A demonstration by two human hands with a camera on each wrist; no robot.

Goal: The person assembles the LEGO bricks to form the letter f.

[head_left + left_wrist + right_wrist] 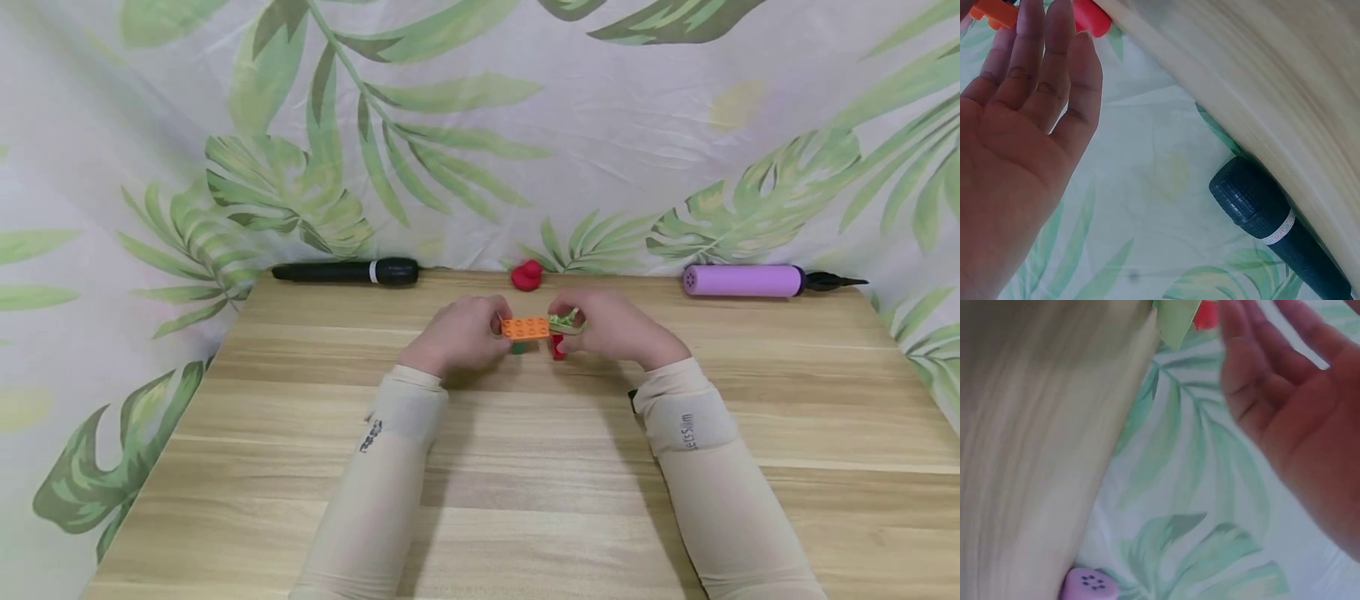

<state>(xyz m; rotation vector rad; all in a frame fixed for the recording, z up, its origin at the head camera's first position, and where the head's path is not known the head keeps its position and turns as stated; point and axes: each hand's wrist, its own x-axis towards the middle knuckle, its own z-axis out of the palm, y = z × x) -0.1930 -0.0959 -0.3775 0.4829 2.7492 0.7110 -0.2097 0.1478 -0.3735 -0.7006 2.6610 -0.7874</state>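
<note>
An orange eight-stud toy building brick (525,328) is held at its left end by the left hand (467,333), between the thumb and fingers, toward the back of the counter (495,508). Its studs are turned toward the head camera. Below its near edge a small green block (518,348) is partly seen; whether the two are joined cannot be told.

Just beside the orange brick's right end, a light green piece (567,323) is pinched by the right hand (611,327), with fingers and thumb drawn close together. Under that piece, near the right fingertips, a small red block (558,347) is seen; whether it is touched by them cannot be told.

Behind the hands, near the counter's back edge, a rounded red toy (527,275) is placed. Along the same edge, a black microphone (348,272) with a white band is laid to the left, its thicker end pointed inward, and a purple hand pump (742,281) is laid to the right, its black nozzle pointed outward. A black object (632,401) is mostly hidden by the right sleeve (712,467). Both forearms are covered by pale sleeves, with dark lettering printed on the right one. Behind the counter, a pale cloth (465,175) printed with green leaves is hung.
</note>
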